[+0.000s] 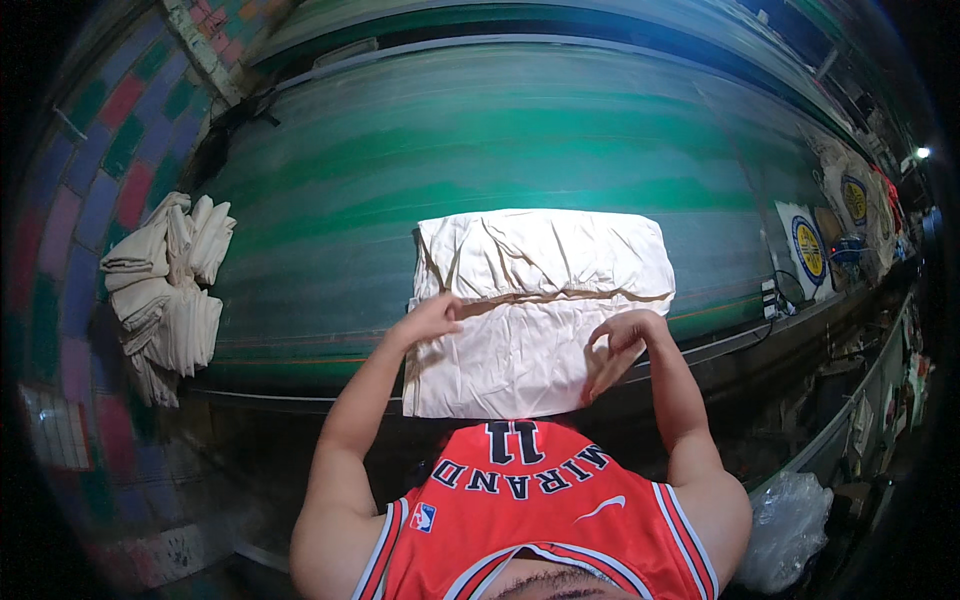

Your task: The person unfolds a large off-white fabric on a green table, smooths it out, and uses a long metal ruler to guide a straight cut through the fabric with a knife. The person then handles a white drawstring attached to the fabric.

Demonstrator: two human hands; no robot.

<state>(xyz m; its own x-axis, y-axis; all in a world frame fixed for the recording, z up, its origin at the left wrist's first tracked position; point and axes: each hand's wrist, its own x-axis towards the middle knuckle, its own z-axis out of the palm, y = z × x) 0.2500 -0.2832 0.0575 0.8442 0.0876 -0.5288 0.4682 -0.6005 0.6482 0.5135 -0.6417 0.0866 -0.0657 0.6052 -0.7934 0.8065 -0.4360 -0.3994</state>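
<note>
A cream cloth (545, 245), folded into a wide wrinkled rectangle, lies on the green table in front of me. A crosswise gap or fold runs through its middle, splitting it into a far and a near part. At the left end of that line is my left hand (432, 318), fingers a little bent and apart, close over the fabric. My right hand (622, 345) is over the near right part of the cloth, wrist bent, thumb away from the fingers, which point down toward me and look slightly blurred. Neither hand visibly grips the cloth.
The long green table (480, 130) stretches away and to both sides. At its left end hangs a stack of folded cream cloths (165, 290). On the right lie a white sheet with a round blue-yellow emblem (806, 250) and a black cable (790, 287). Clear plastic (787, 530) sits lower right.
</note>
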